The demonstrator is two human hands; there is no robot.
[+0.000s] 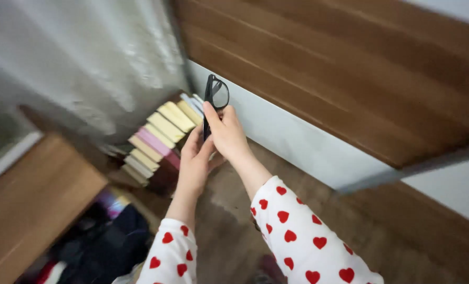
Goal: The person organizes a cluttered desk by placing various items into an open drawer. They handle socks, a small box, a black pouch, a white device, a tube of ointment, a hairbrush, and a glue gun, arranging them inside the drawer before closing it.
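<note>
Black-framed glasses (215,94) stand upright in front of a white wall panel. My right hand (227,132) pinches their frame from the right, thumb and fingers closed on it. My left hand (195,164) reaches up from below and touches the lower end of the frame, fingers curled around it. Both sleeves are white with red hearts.
A row of books (158,139) with cream, yellow and pink edges stands on a shelf just left of my hands. A brown wooden board (323,68) slants above. A wooden surface (29,200) lies at lower left, with dark clothes (103,247) beneath it.
</note>
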